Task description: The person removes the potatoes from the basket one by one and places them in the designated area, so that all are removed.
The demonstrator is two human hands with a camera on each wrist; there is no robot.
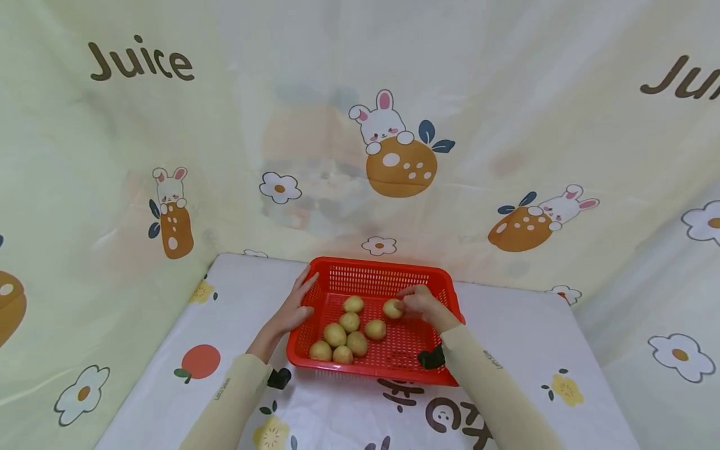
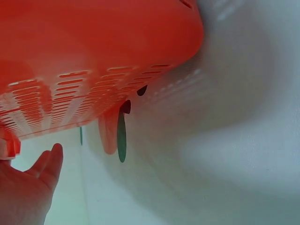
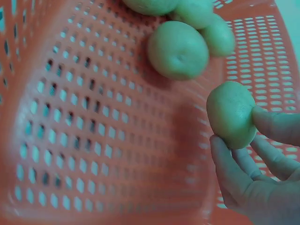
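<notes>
A red plastic basket point(image 1: 406, 369) with slotted sides holds several round, yellow-brown potatoes point(image 1: 335, 335), most of them grouped in its left half. My right hand point(image 1: 420, 302) is inside the basket, right of the group. Its thumb and fingers pinch one potato point(image 3: 231, 115), which appears raised off the basket floor in the right wrist view. At the basket's left rim rests my left hand point(image 1: 292, 309), fingers fairly straight and thumb spread. In the left wrist view, part of that left hand point(image 2: 28, 192) shows beside the basket's outer wall point(image 2: 93, 42); the rest is out of frame.
The basket stands on a table covered by a white printed cloth point(image 1: 236, 337). Behind and on both sides hang pale printed curtains point(image 1: 315, 231), the back one close to the basket's far rim. A red fruit print point(image 1: 200, 362) marks the cloth on the left.
</notes>
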